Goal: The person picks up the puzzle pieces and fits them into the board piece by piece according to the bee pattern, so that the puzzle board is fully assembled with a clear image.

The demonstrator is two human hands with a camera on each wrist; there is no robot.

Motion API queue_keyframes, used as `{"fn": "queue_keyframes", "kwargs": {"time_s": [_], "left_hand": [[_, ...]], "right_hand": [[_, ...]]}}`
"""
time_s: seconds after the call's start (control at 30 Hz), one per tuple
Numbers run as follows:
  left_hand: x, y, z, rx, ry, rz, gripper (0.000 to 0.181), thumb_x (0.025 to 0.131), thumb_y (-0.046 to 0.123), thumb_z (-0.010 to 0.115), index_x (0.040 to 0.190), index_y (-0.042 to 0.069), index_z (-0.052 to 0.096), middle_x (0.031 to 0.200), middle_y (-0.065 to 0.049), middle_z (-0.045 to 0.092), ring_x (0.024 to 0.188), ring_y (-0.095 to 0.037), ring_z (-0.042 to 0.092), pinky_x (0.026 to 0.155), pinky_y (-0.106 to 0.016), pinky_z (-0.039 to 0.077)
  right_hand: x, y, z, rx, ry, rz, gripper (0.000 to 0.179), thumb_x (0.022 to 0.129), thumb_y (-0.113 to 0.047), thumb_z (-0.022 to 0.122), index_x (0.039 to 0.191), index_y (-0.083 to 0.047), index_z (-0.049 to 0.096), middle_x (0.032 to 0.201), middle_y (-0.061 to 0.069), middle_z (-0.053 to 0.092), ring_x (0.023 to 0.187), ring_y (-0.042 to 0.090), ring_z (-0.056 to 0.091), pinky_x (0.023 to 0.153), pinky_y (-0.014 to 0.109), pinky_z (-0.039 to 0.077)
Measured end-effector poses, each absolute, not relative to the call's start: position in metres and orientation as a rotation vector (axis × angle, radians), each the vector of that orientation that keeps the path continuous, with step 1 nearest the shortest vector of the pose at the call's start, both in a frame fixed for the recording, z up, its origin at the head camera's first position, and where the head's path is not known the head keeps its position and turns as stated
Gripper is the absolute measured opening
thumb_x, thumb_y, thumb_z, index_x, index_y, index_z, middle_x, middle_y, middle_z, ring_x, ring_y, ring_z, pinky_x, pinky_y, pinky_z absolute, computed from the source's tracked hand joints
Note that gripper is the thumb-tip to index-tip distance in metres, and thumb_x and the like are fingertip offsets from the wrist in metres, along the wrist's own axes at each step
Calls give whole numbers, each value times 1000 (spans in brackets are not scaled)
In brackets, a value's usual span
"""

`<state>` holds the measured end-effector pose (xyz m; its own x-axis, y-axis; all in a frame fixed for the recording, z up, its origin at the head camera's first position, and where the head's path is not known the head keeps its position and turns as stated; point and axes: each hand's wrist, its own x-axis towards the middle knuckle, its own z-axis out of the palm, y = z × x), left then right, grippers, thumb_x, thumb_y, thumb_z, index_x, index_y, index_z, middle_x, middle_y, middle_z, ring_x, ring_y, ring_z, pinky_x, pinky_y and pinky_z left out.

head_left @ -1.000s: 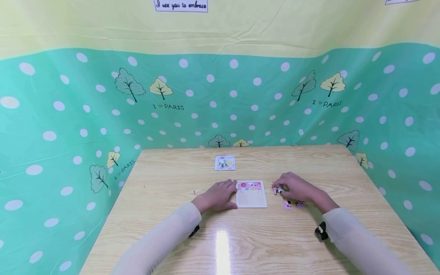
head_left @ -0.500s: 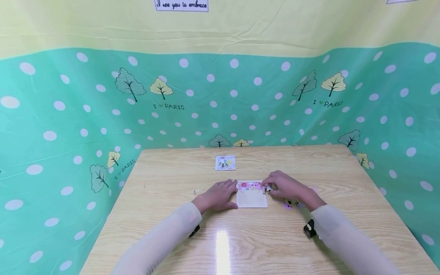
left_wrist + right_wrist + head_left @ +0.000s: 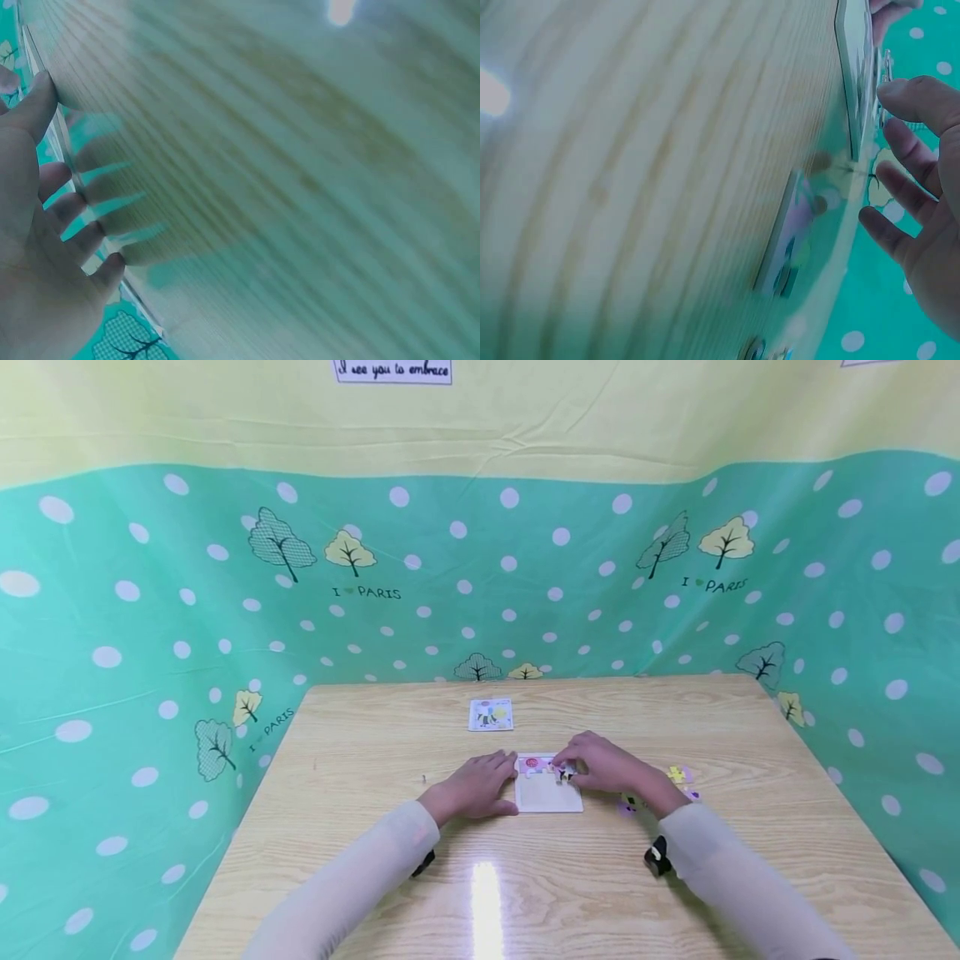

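Observation:
A square white puzzle tray (image 3: 547, 797) lies on the table, with pink, picture-printed pieces (image 3: 534, 765) along its top row. My left hand (image 3: 476, 787) rests at the tray's left edge, its fingertips at the upper corner and its thumb near the lower one. Over the tray's upper right part, my right hand (image 3: 603, 766) pinches a puzzle piece (image 3: 565, 774) with black and yellow on it. In the right wrist view this puzzle piece (image 3: 886, 82) shows edge-on between thumb and forefinger, while the other fingers stay spread.
Several loose puzzle pieces (image 3: 679, 775) lie right of the tray, partly hidden under the right forearm; one pink puzzle piece (image 3: 787, 229) shows near the right wrist. A small square bee picture (image 3: 491, 716) lies farther back. A polka-dot curtain (image 3: 510, 593) borders the wooden table (image 3: 375, 718).
My right hand has carried the puzzle piece leftward from the loose pieces to over the tray's upper right. More loose pieces show behind it. My left hand has stayed put.

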<state>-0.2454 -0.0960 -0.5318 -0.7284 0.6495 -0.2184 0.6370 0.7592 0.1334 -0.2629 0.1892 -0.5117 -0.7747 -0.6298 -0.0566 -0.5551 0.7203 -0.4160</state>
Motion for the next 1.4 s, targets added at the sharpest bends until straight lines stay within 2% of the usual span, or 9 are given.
{"fn": "queue_keyframes", "kwargs": {"time_s": [0.2, 0.37, 0.47, 0.63, 0.8, 1.4], "left_hand": [[-244, -95, -530, 998, 2700, 62, 72, 94, 66, 56, 148, 19, 50, 169, -8, 27, 156, -28, 28, 126, -48, 32], [-244, -94, -527, 991, 2702, 54, 73, 94, 66, 58, 148, 18, 50, 169, -9, 28, 156, -29, 29, 125, -49, 32], [-244, -94, -525, 995, 2707, 44, 73, 94, 66, 57, 148, 17, 50, 168, -9, 28, 155, -29, 30, 125, -49, 33], [-243, -94, -524, 999, 2704, 34, 76, 94, 66, 56, 150, 16, 47, 169, -9, 27, 156, -29, 29, 126, -48, 32], [-243, -95, -525, 1033, 2720, 34, 75, 94, 66, 56, 149, 15, 49, 168, -10, 30, 154, -30, 31, 124, -48, 35], [-243, -94, -525, 1042, 2724, 35, 82, 96, 66, 55, 155, 11, 39, 167, -10, 31, 154, -30, 32, 124, -48, 35]], "right_hand": [[-265, 178, -512, -1016, 2717, -550, 39, 87, -14, 74, 126, -20, 73, 114, -1, 69, 114, 23, 58, 104, 48, 50], [-266, 167, -511, -1058, 2727, -548, 41, 86, -13, 73, 126, -21, 73, 102, -4, 66, 101, 16, 54, 93, 39, 50], [-267, 160, -511, -1086, 2730, -546, 42, 85, -11, 74, 126, -20, 73, 98, -4, 66, 98, 16, 54, 90, 38, 49], [-266, 151, -512, -1082, 2716, -521, 45, 84, -12, 76, 128, -18, 72, 107, 0, 69, 108, 20, 58, 100, 44, 50], [-265, 143, -514, -1062, 2698, -473, 43, 86, -17, 75, 129, -22, 71, 112, 1, 69, 113, 22, 58, 106, 44, 49], [-263, 130, -514, -1147, 2720, -401, 35, 86, -18, 77, 121, -18, 75, 115, 2, 73, 117, 26, 61, 108, 49, 49]]}}
